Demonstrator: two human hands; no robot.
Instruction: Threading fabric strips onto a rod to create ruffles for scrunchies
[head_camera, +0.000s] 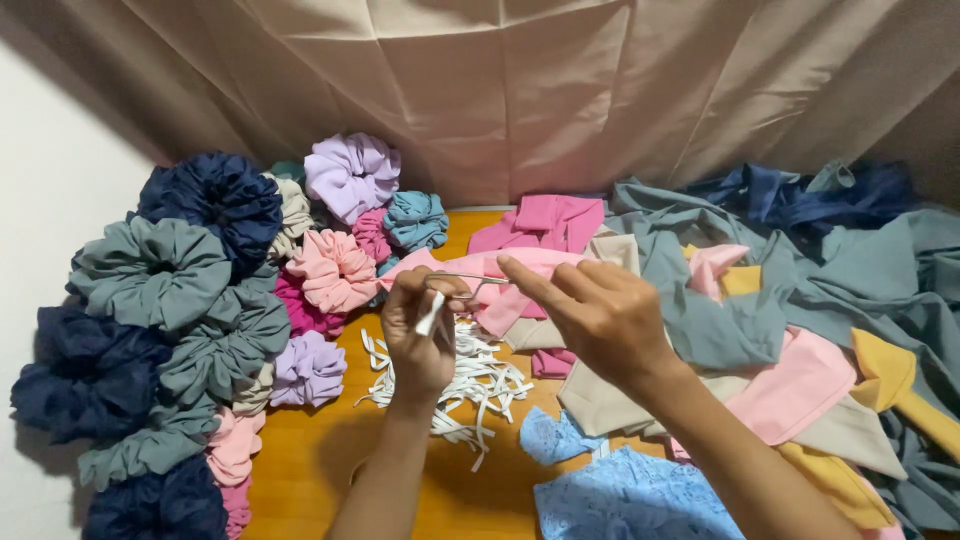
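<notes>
White elastic strip (430, 313) sat pinched in the left hand (420, 335), raised above the wooden bench (320, 440). One thin metal pin (465, 278) ran between both hands; the right hand (600, 315) gripped its other end. Beneath lay one heap of cut elastic pieces (470, 385). About fifteen scrunchies (200, 300) were piled left, loose fabric pieces (800, 320) right.
</notes>
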